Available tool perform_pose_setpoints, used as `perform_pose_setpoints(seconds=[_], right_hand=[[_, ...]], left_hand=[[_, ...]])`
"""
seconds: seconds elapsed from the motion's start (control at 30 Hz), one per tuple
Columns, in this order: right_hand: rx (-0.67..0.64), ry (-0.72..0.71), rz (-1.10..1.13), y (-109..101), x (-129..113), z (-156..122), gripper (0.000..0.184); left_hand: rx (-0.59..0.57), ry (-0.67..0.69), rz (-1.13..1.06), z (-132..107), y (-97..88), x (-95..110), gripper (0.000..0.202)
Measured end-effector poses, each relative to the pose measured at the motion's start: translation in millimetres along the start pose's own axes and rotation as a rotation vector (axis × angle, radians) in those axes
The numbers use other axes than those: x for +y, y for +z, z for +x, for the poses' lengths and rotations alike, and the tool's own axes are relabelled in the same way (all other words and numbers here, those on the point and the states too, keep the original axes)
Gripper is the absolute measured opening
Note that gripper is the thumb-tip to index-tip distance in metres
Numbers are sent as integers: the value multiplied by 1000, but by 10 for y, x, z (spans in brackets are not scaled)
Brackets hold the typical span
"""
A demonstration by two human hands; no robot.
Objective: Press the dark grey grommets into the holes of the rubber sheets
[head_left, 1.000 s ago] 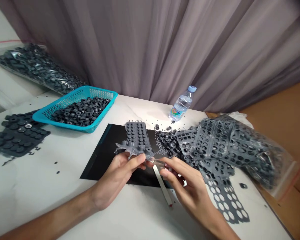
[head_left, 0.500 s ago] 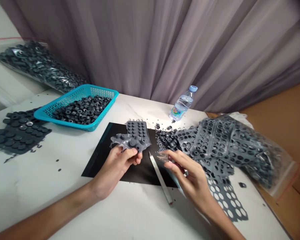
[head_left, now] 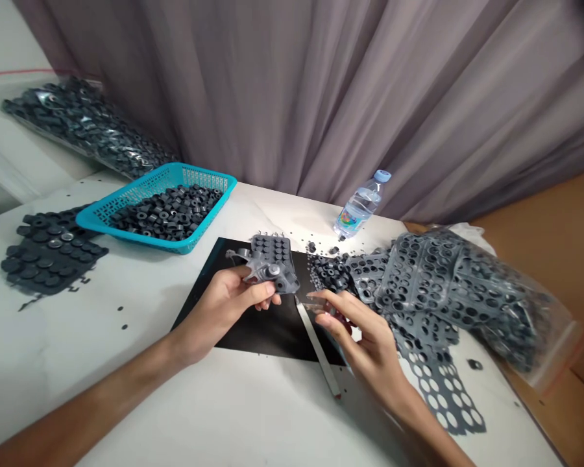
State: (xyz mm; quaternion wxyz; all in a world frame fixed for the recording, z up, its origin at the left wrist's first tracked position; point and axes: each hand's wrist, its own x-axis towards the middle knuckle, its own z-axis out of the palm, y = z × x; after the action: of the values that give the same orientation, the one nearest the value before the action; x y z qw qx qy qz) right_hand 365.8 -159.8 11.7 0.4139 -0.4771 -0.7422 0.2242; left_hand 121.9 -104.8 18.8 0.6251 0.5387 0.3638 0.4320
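Left hand (head_left: 228, 295): closed in a pinch, thumb on top and fingers curled beneath, gripping the grey studded piece.
Grey studded piece (head_left: 288, 284): lifted in the left hand above the black mat, its ragged flap spreading back over the thumb side, round plugs standing up from it.
Right hand (head_left: 365, 327): thumb and index finger bent towards each other with a narrow gap, holding a clear item between them, apart from the grey studded piece.
Clear item (head_left: 315, 303): see-through and too blurred to name.
Pale stick (head_left: 320, 353): lies between the hands, dark pointed tip on the mat, reddish end on the table.
Black mat (head_left: 267, 334): flat on the white table (head_left: 175, 415), beneath both the held piece and a studded sheet (head_left: 271, 244).
Ring pile (head_left: 331, 275): heaped just beyond the right hand, tiny discs scattered beside it.
Right bag (head_left: 423, 275): clear, full of holed sheets, resting partly over a perforated sheet (head_left: 450, 392).
Bottle (head_left: 359, 207): upright behind the ring pile.
Blue basket (head_left: 180, 246): left of the mat, holding dark rings (head_left: 170, 211).
Left sheets (head_left: 51, 259): studded, beside the basket.
Left bag (head_left: 87, 126): filled with dark parts, behind the basket.
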Motion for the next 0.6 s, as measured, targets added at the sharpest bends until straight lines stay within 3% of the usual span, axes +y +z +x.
perform_pose_setpoints(seconds=[0.17, 0.5, 0.6], right_hand=[[119, -7, 22, 96, -207, -49, 26], [67, -71, 30, 61, -253, -61, 31], [53, -94, 9, 30, -276, -42, 31]], left_hand=[[-33, 0, 3, -31, 65, 58, 17], [-54, -49, -204, -115, 275, -43, 11], [-62, -40, -231, -108, 284, -82, 20]])
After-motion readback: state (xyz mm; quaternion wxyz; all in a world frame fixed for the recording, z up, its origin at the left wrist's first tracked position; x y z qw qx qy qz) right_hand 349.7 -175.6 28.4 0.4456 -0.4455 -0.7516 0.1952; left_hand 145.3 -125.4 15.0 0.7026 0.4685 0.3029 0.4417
